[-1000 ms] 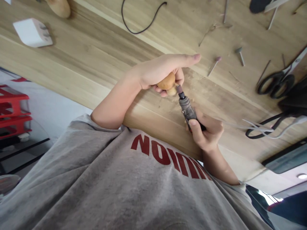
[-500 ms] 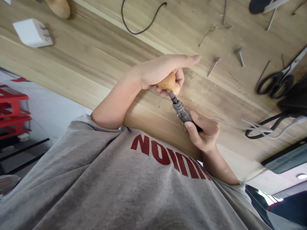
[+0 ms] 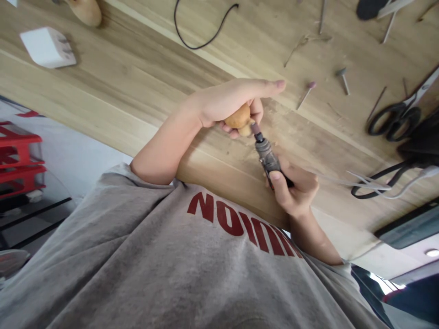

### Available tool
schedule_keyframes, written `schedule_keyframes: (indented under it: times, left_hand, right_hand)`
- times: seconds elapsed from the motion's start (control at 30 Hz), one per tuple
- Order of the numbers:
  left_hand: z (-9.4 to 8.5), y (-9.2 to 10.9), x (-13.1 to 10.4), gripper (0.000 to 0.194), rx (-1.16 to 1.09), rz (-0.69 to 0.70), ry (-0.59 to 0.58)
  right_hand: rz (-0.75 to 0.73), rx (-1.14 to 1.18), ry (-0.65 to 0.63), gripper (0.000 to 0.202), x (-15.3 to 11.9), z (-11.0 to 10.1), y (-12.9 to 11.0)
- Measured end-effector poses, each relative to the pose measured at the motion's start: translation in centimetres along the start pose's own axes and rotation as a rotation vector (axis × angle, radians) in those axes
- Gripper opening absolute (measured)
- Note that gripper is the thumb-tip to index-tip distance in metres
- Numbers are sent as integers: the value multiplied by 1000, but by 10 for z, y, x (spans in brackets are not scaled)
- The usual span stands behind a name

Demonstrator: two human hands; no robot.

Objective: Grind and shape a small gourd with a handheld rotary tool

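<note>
My left hand (image 3: 236,98) is closed around a small tan bottle gourd (image 3: 238,118), thumb stretched out to the right and fingers curled beneath. The gourd's smaller bulb faces down and right, toward my body. A dark rotary tool (image 3: 267,155) is gripped in my right hand (image 3: 295,187), thumb along its body. Its brownish cylindrical sanding bit (image 3: 255,129) meets the right side of the smaller bulb, seemingly touching it. Whether the bit spins cannot be told. Pale dust lies on the wooden table (image 3: 137,91) beside the gourd.
Grinding bits (image 3: 310,86) and scissors (image 3: 394,121) lie to the right. Cables (image 3: 370,185) run behind my right hand. A black cord (image 3: 200,47) lies at the top. Another gourd (image 3: 85,11) and a white block (image 3: 48,48) sit upper left. Red shelving (image 3: 20,157) stands off the table.
My right hand has moved the rotary tool slightly right and up, so the bit sits at the smaller bulb's right side. The gourd has turned slightly in my left hand.
</note>
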State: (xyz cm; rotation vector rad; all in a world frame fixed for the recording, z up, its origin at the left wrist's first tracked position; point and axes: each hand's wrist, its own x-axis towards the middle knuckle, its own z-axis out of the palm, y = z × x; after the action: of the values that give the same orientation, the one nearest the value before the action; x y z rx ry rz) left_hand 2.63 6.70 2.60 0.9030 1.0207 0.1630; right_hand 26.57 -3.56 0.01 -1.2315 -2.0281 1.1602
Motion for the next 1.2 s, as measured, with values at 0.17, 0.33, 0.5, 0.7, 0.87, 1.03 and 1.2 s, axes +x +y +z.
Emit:
schedule_keyframes:
  times: [0.17,0.33,0.5,0.7,0.87,1.03,1.2]
  left_hand:
    - [0,0,0,73,-1,-4,-15]
    - [-1,2,0,72,14,-9,-33]
    - [-1,3,1,71,27,-18,-31]
    - [-1,3,-1,75,27,-18,-26]
    - [0,1,0,72,10,6,6]
    - [0,0,2,71,14,3,5]
    - [0,0,1,69,23,7,-3]
  right_hand:
    - [-12,-26,4,28,0,0,0]
    - [-18,-11,-1,27,-1,0,1]
    - [-27,2,-10,25,0,-1,0]
    - [-32,10,-10,26,1,-1,-2]
    - [-39,21,-2,24,0,0,0]
    - [-29,20,2,24,0,0,-1]
    - [-33,1,-2,25,-1,0,0]
